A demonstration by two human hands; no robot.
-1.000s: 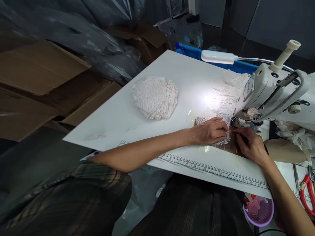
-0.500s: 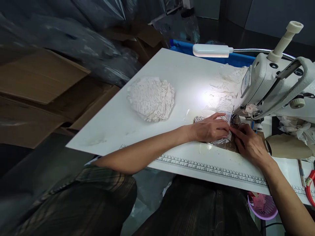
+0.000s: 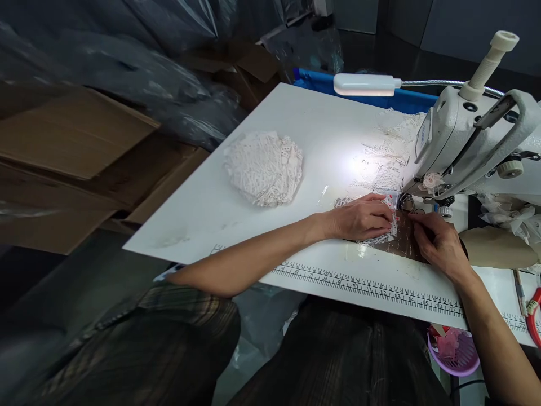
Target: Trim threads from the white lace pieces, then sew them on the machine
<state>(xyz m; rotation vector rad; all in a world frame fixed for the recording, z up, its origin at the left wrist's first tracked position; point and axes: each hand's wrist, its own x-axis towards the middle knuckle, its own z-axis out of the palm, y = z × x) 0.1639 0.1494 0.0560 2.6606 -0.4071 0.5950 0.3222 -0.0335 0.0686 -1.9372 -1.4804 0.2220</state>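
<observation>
My left hand lies palm down on a piece of white lace, its fingers stretched over the fabric just left of the needle area. Under the lace is a brown plate on the table. Right of the needle, my right hand has thumb and forefinger together in a pinch; whatever is between them is too small to make out. It is apart from my left hand. Both hands are below the head of a white sewing machine. Small red marks show on the lace by my left fingertips.
A heap of white lace sits on the white table, and more lace pieces lie behind my hands. A lamp hangs above. Red-handled scissors lie at the right; a purple basket is below the edge. Cardboard boxes stand left.
My right hand has moved rightward, away from my left fingers, uncovering red marks and more of the brown plate. My left hand stays on the lace.
</observation>
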